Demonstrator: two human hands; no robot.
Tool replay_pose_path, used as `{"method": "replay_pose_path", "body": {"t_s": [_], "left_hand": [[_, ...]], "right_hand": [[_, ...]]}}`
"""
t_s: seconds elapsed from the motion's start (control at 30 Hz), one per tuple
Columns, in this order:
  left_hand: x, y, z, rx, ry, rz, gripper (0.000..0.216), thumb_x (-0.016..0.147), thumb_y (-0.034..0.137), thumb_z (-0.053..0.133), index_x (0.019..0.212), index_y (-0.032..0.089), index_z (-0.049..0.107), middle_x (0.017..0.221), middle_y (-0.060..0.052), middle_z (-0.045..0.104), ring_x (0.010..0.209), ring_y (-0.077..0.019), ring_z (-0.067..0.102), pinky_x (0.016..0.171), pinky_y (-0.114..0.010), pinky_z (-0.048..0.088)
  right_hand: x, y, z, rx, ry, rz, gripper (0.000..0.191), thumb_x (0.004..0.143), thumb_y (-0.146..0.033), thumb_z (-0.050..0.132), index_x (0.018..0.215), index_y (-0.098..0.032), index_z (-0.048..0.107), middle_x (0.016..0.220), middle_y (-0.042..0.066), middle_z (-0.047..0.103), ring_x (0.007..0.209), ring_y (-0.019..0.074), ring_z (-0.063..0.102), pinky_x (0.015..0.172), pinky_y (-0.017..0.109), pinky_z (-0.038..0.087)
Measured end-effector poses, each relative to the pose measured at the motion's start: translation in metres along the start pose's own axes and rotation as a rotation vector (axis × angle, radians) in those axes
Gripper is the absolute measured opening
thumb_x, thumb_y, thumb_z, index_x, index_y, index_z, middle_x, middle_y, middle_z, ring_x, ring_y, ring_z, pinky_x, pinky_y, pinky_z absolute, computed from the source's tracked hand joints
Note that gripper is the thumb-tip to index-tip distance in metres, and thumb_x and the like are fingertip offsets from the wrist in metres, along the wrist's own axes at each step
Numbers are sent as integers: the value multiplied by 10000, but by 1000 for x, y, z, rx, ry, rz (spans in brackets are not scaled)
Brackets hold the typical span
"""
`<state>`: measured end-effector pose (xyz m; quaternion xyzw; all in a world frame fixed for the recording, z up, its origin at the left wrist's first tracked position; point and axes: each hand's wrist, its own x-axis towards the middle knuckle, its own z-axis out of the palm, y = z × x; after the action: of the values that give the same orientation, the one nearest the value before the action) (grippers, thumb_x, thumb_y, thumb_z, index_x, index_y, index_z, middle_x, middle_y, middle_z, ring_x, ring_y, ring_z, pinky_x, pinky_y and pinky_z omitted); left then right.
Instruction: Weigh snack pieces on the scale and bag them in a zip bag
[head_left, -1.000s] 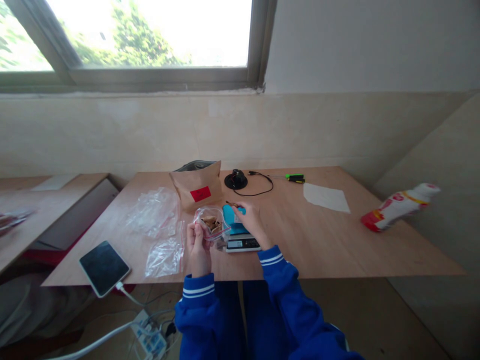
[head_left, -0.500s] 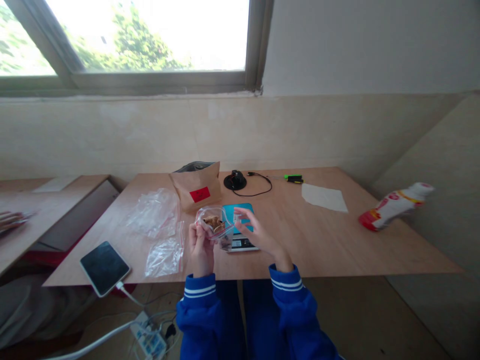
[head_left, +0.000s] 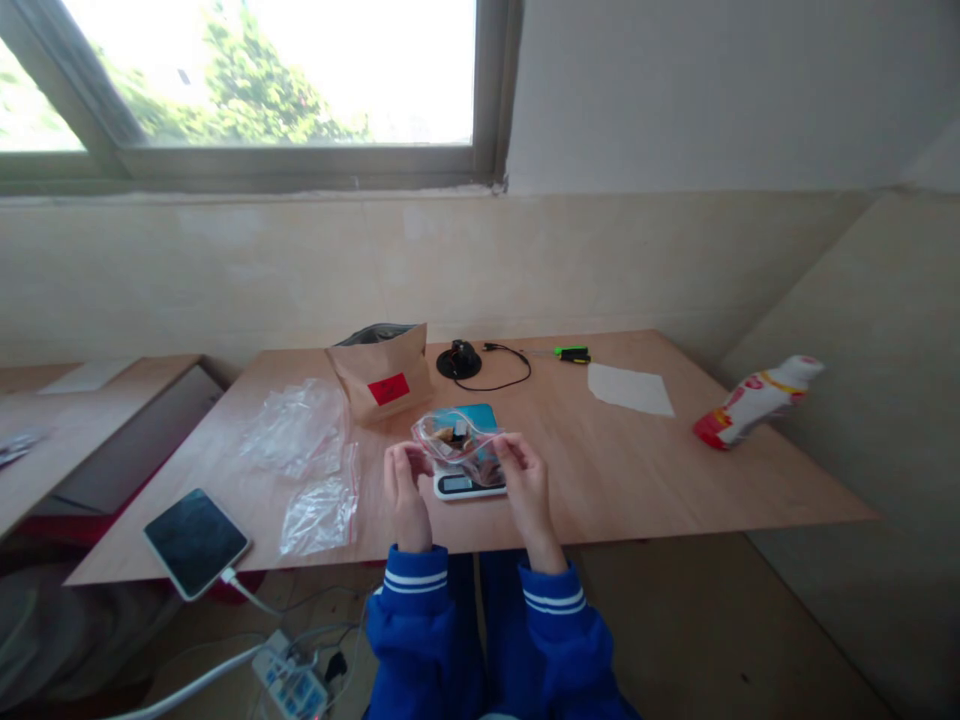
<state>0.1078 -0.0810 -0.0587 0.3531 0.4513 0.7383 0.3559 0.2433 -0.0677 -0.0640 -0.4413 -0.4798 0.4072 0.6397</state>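
A clear zip bag with brown dried pieces in it is between my hands, above a kitchen scale with a blue top and a small display. My right hand pinches the bag's right edge between thumb and fingers. At its lower left edge, my left hand has its fingers bent together against the plastic; the exact contact is partly hidden. The bag's mouth faces up toward me, with a reddish zip line along its rim. Part of the scale's top is covered by the bag.
Behind stands an open brown paper pouch with a red label. Clear plastic bags and a tablet on a cable lie left. Farther back are a black round stand, screwdrivers and paper; a bottle stands right.
My right hand, apart from the bag with fingers spread before, now pinches its right edge. The bag has shifted right over the scale, and my left hand has moved to its lower left edge.
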Motion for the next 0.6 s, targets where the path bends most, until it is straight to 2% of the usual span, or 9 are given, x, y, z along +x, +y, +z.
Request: {"method": "replay_pose_path", "body": {"t_s": [0.07, 0.1, 0.17, 0.27, 0.37, 0.47, 0.6], "left_hand": [[2, -4, -4, 137, 80, 16, 311, 829, 482, 586, 952, 197, 603, 924, -19, 597, 807, -126, 552, 744, -244, 442], [3, -5, -5, 172, 48, -3, 339, 813, 483, 607, 1003, 202, 612, 1002, -34, 611, 902, -145, 564, 811, -262, 443], [4, -7, -6, 170, -93, -53, 391, 810, 505, 598, 1049, 198, 633, 1100, -64, 633, 1039, -186, 564, 912, -309, 433], [2, -9, -1, 92, -185, -63, 384, 826, 498, 577, 1034, 186, 664, 1092, -74, 672, 1082, -212, 577, 977, -353, 418], [-3, -8, 6, 62, -173, -66, 343, 803, 464, 620, 982, 179, 687, 1032, -67, 699, 1024, -213, 609, 956, -353, 434], [-6, -5, 9, 97, -154, -74, 288, 760, 441, 672, 860, 171, 692, 871, -41, 703, 876, -190, 627, 842, -313, 471], [-6, 7, 3, 171, -87, -6, 248, 755, 422, 679, 740, 176, 647, 717, -2, 647, 741, -156, 595, 716, -261, 461]], "right_hand": [[-2, 0, -5, 51, 66, -15, 240, 846, -428, 599, 803, -195, 643, 890, 56, 728, 840, 198, 662, 756, 311, 511], [-3, 0, -7, 74, 90, -18, 239, 844, -428, 602, 804, -194, 636, 893, 59, 728, 838, 199, 664, 747, 313, 514], [-4, -1, -11, 102, 111, -16, 240, 844, -427, 603, 814, -191, 631, 900, 65, 727, 840, 200, 666, 738, 316, 517], [-6, -2, -14, 73, 110, -27, 251, 854, -433, 587, 821, -189, 632, 890, 63, 722, 837, 198, 664, 746, 321, 518], [-11, -4, -14, -14, 125, -64, 271, 850, -455, 581, 796, -193, 631, 856, 52, 713, 836, 195, 658, 776, 326, 514], [-14, -6, -15, -87, 126, -100, 269, 849, -456, 579, 787, -199, 630, 851, 48, 708, 847, 196, 655, 793, 325, 506], [-14, -9, -26, -162, 229, -139, 259, 861, -433, 568, 762, -201, 630, 765, 40, 699, 770, 191, 645, 755, 321, 500]]}}
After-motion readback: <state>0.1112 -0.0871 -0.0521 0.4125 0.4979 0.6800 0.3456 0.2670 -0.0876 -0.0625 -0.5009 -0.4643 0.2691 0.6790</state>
